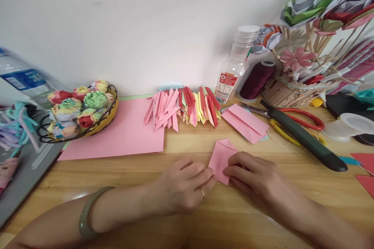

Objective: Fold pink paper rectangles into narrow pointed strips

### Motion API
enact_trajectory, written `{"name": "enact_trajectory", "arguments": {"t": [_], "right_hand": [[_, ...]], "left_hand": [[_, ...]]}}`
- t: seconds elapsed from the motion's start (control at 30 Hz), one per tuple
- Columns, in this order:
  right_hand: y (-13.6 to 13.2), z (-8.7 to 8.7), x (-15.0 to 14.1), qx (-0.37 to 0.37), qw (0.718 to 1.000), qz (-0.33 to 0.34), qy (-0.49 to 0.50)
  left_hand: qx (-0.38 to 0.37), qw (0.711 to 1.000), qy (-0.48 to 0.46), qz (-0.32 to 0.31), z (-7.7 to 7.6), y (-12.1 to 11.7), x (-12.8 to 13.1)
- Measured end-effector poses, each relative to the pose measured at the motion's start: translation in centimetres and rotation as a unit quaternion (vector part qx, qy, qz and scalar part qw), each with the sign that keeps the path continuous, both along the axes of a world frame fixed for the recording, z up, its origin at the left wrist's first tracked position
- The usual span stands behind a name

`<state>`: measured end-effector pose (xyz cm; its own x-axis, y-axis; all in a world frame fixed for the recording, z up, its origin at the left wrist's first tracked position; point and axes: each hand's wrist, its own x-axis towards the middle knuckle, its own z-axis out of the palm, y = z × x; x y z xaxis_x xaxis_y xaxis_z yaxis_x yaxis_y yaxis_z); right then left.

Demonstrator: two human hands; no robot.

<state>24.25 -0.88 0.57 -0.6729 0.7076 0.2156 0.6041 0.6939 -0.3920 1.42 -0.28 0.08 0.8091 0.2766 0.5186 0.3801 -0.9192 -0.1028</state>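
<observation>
A small piece of pink paper (221, 159) with folded top corners lies tilted on the wooden table (122, 181). My left hand (187, 184) is closed at its lower left edge, fingertips pinching the paper. From the other side, my right hand (255, 177) grips the right edge between thumb and fingers. Just beyond my right hand rests a stack of pink paper slips (245, 122), the top one creased lengthwise. Behind my left hand stands a row of folded paper pieces (168, 109) in pink, red and yellow.
Large pink sheets (137, 132) lie at left under a basket (112, 118) of paper flowers. At right are a green-handled cutter (306, 140), scissors (306, 118), a thread spool (258, 79), a clear bottle (233, 66) and a stick-sided flower holder (295, 91). A white wall (146, 27) bounds the back.
</observation>
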Motion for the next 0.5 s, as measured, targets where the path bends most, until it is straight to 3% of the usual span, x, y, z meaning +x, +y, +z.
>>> {"name": "enact_trajectory", "arguments": {"t": [0.13, 0.27, 0.5], "right_hand": [[0.20, 0.20, 0.14, 0.027, 0.999, 0.035, -0.010], [0.54, 0.70, 0.41, -0.007, 0.998, 0.052, -0.019], [0.29, 0.43, -0.23, -0.060, 0.998, 0.010, 0.031]], "left_hand": [[-0.006, 1.000, 0.013, -0.007, -0.42, -0.09, 0.26], [-0.008, 1.000, 0.022, -0.011, -0.43, -0.09, 0.20], [-0.020, 0.999, 0.048, -0.011, -0.65, -0.34, 0.03]]}}
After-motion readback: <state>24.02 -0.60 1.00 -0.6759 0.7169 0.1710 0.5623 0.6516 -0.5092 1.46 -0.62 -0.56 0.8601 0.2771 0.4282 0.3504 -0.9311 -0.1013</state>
